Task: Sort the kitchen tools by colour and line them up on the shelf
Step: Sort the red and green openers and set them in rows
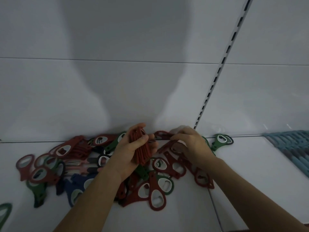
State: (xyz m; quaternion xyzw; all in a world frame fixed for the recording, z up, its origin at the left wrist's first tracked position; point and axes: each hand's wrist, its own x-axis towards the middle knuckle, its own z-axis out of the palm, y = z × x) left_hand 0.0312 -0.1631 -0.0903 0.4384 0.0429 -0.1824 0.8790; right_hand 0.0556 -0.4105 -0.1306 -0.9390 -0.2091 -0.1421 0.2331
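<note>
Shelf (pixel 250 166): the white board that carries everything; I work at its near edge, so that the tools lie within reach of both arms.
Mixed heap (pixel 157 196): bottle openers in red, green, dark blue and pink lie criss-crossed between my forearms and out to the left. The colours are jumbled, which I take to mean that most of the sorting is not yet done.
Left hand (pixel 127 158): clenched round the red stack (pixel 142 148), thumb across its face. The openers stand on edge, packed flat to flat, so one grasp keeps a whole colour together while the other hand fetches more.
Right hand (pixel 194 144): knuckles up, fingers curled down into the heap and grasping a loose red opener (pixel 164 144) just beside the stack. It is probably the next piece to join the reds.
Green opener (pixel 220 139): lies apart at the far right of the heap, close against the back panel.
Blue-grey tools (pixel 291 146): set side by side at the right edge, well apart from the heap; apparently a colour already lined up.
Back panel (pixel 117 72): plain white wall behind the shelf, a stop for the rows.
Slotted upright (pixel 222 62): the rail that divides this bay from the next one.
</note>
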